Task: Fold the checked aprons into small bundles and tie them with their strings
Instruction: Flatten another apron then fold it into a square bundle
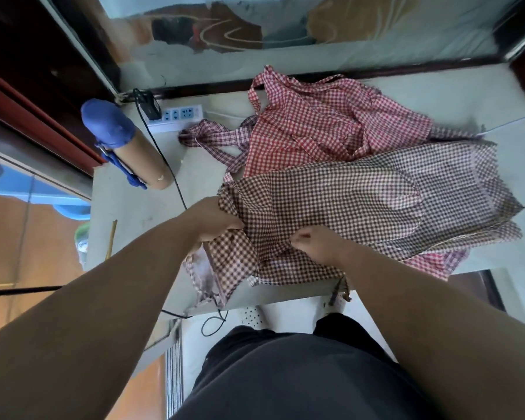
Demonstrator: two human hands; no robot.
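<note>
op: pale counter [128,189], glass panel behind it. left grip [212,221] is closed on the left edge of the brown checked apron [361,201], fingers curled into bunched cloth.
rev: right?
op: right grip [315,247] pinches a fold of the same apron near its front middle, fingers curled.
rev: apron position?
op: spread over the near half of the counter, front edge and a string hanging off the lip. red checked apron [331,122] is crumpled behind it, partly underneath. purple checked strings [212,137] stick out left of the red one, can't tell whose.
rev: rest?
op: far left, cardboard tube [140,159] with blue glove [108,122] over its end. power strip [181,113] behind, black cable [164,159] runs forward from it.
</note>
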